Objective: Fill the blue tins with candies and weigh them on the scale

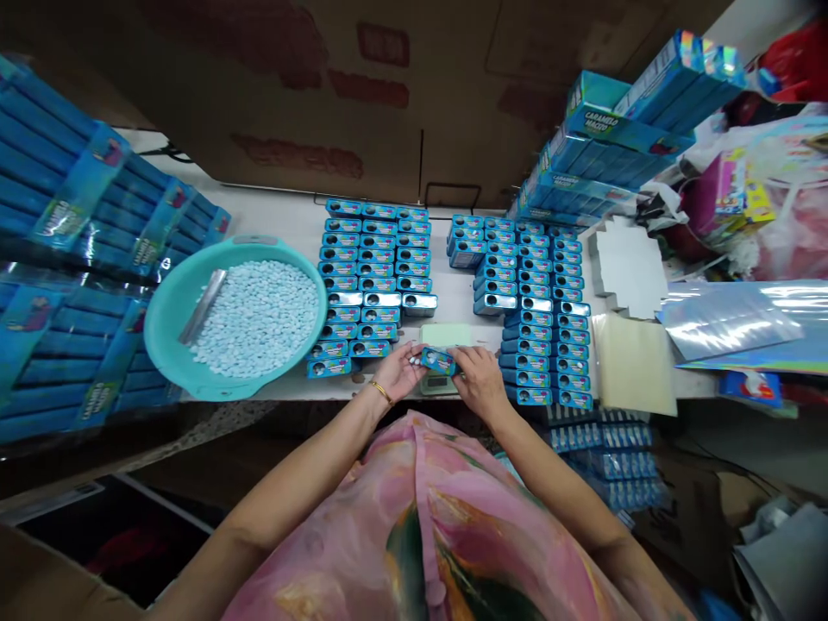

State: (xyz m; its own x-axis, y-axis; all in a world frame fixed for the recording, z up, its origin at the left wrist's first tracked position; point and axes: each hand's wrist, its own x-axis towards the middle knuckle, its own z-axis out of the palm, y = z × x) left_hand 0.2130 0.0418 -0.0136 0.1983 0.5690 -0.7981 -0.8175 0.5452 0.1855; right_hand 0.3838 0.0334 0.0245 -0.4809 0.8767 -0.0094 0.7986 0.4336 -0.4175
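Observation:
My left hand [398,371] and my right hand [477,377] both grip one small blue tin [438,360] between them, just above a pale green scale [445,337] at the table's near edge. The left fingers pinch its left end, the right fingers close over its right end. Rows of matching blue tins [372,267] stand to the left of the scale, more rows of tins [536,302] to the right. A teal basin [169,306] full of pale blue candies [259,315] with a metal scoop [202,304] sits at the left.
Stacked blue display cartons [595,155] rise at the back right, and wrapped blue packs [71,259] fill the left side. White cardboard [626,266], cream sheets [634,362] and shiny foil bags [737,323] lie to the right. A brown cardboard wall [388,86] backs the table.

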